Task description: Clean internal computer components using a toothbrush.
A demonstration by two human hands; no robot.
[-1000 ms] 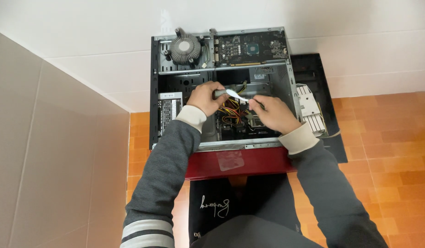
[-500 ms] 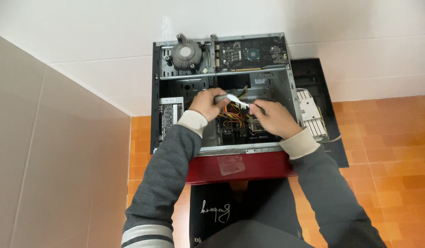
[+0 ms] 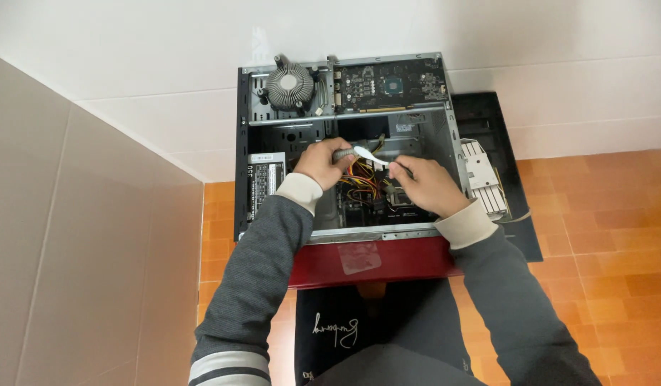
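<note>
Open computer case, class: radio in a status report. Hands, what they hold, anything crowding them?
Left hand gripping grey cable inside open computer case. Right hand pinching the cable's far end. Bundle of coloured wires crowding underneath.

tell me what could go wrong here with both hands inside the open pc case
The left hand and right hand hold a pale tube directly above the yellow and orange wires, so paste could land on them. The loose cooler and graphics card rest on the case edge and might slide off if it is jolted.
</note>
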